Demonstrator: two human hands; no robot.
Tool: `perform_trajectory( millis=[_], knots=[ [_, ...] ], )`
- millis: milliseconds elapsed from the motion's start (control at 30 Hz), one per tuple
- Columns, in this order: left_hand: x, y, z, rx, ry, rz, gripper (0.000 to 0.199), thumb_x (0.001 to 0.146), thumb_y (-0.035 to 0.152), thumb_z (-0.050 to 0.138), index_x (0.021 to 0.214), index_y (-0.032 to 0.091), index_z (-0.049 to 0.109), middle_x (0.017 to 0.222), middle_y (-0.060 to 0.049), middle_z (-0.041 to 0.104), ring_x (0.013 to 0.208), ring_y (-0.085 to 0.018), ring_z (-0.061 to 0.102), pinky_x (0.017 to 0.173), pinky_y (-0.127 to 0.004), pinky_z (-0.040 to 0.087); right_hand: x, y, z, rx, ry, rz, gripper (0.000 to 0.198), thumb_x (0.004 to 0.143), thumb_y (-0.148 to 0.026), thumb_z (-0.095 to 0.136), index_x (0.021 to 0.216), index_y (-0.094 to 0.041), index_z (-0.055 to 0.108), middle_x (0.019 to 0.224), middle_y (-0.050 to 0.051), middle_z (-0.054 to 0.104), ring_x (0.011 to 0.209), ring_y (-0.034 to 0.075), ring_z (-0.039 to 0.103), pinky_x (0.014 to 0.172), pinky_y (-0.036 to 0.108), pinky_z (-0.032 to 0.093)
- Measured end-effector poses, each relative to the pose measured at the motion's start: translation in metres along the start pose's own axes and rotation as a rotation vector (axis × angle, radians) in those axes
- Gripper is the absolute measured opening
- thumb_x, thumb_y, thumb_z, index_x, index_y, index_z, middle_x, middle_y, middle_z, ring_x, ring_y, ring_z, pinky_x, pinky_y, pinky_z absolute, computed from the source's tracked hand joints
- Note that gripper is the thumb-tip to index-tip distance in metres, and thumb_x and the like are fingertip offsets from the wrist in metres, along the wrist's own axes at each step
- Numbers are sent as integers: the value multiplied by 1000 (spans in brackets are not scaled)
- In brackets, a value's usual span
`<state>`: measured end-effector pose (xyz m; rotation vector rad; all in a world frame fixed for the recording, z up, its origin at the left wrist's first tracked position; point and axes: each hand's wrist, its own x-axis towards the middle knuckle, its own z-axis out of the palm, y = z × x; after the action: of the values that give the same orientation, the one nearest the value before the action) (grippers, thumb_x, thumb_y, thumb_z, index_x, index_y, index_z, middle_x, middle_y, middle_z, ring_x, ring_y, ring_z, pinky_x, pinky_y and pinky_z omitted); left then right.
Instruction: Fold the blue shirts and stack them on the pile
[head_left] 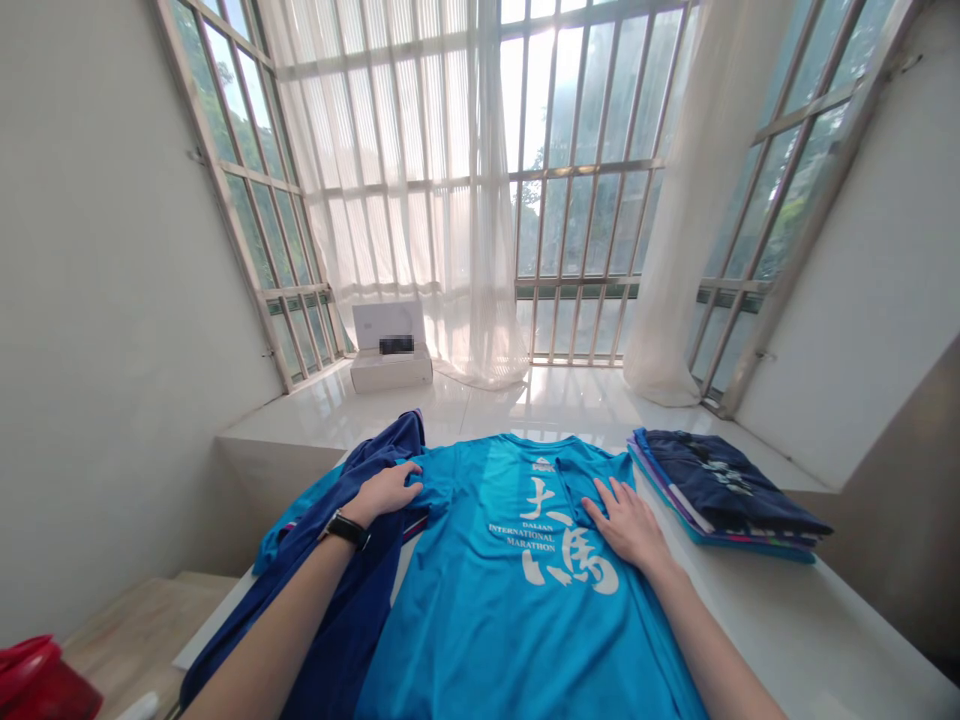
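A bright blue T-shirt point(465, 610) is spread out in front of me, with white characters and "Dalian International Marathon" printed on it. Its right sleeve point(574, 485) is folded inward over the body. My right hand point(626, 522) rests palm down at that folded sleeve, fingers spread. On the other side, my left hand point(386, 492) touches the edge of the left sleeve point(436, 482), its fingers stretched out and not visibly gripping. Under my left forearm lies a dark blue garment point(341, 590), rumpled, partly covering another blue piece of cloth point(300, 515). A black watch is on my left wrist.
A stack of folded clothes point(731, 490) sits to the right, navy on top. Toward the window stands a white box point(391, 370) with a white panel behind it. Sheer curtains point(480, 250) hang before barred windows. A red object point(49, 680) is at lower left.
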<state>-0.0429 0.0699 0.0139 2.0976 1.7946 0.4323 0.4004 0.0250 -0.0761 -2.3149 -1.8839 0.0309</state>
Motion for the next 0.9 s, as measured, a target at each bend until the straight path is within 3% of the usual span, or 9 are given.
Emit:
perform_trajectory(
  millis=[133, 267, 467, 667, 900],
  knots=[
    [-7, 2, 9, -46, -45, 154, 45, 84, 46, 58, 123, 24, 64, 126, -7, 70, 117, -28, 63, 102, -33, 46, 1, 1, 1, -2, 9, -7, 71, 96, -63, 26, 152, -21, 40, 161, 11, 37, 149, 30, 29, 120, 46, 24],
    [-8, 0, 18, -62, 11, 77, 49, 84, 48, 58, 122, 18, 64, 127, -13, 68, 118, -32, 62, 105, -39, 45, 2, 2, 3, -3, 11, -11, 71, 95, -63, 26, 152, -22, 40, 160, 10, 38, 149, 30, 30, 120, 46, 25],
    [7, -4, 29, -126, 38, -3, 42, 85, 45, 57, 116, 18, 66, 125, -10, 71, 114, -30, 65, 102, -38, 48, 0, 1, 0, -1, 11, -7, 70, 96, -61, 28, 152, -20, 41, 160, 12, 38, 149, 30, 30, 120, 45, 24],
    [5, 7, 35, -173, 206, -51, 37, 84, 35, 55, 112, 16, 69, 122, -12, 70, 120, -31, 61, 110, -42, 44, 0, 0, -3, 3, 4, -8, 69, 96, -60, 30, 151, -21, 42, 160, 13, 38, 149, 30, 31, 120, 45, 26],
    [8, 38, 36, -187, 405, 0, 43, 90, 22, 45, 129, 15, 61, 144, -13, 55, 138, -27, 47, 119, -40, 35, 0, 0, -2, 6, 1, -6, 69, 96, -61, 30, 151, -21, 42, 160, 13, 38, 149, 30, 30, 120, 45, 25]
  ],
)
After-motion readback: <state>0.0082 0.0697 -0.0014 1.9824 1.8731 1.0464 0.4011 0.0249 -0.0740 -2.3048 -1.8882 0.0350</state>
